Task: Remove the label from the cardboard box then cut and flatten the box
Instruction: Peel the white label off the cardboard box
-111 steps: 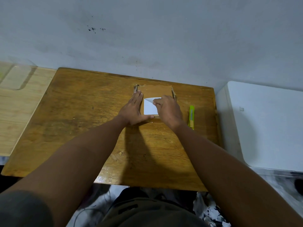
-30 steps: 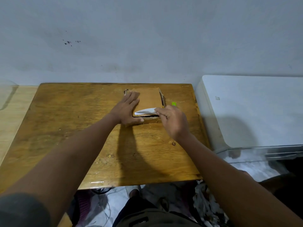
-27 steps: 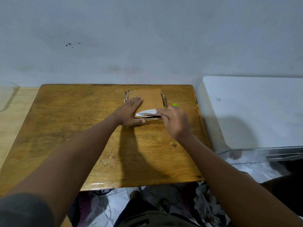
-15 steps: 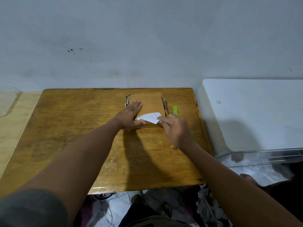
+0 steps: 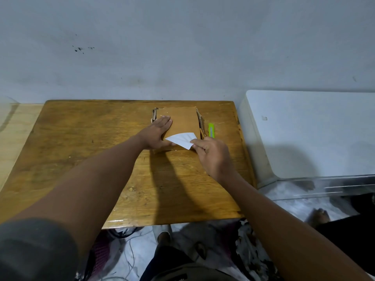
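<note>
From the head camera, your left hand (image 5: 157, 133) lies flat, fingers straight, pressing the near left part of the cardboard box (image 5: 181, 122), which sits against the far edge of the desk (image 5: 81, 151), right of its middle. Your right hand (image 5: 213, 155) pinches the near corner of the white label (image 5: 181, 139) between thumb and fingertips. The label is lifted and curled into a fan over the box's near right corner, and its left tip looks to be the last part attached, just beside your left thumb.

What could go wrong, as I judge it: pull too sharply or too steeply and the thin paper may tear, leaving a stuck scrap, or it may strip the brown facing off the board. If your left hand eases its pressure, the light box could lift or slide toward you with the label. The green utility knife (image 5: 211, 130) lies just beside the box's right side, near your right knuckles; a sweep of that hand could knock it toward the desk's right edge.

The box is matte brown board, rectangular, with loose flaps splayed at both far corners. The label is smooth and stiff enough to hold its curl. The desk is varnished wood, scuffed and glossy at the near edge.
</note>
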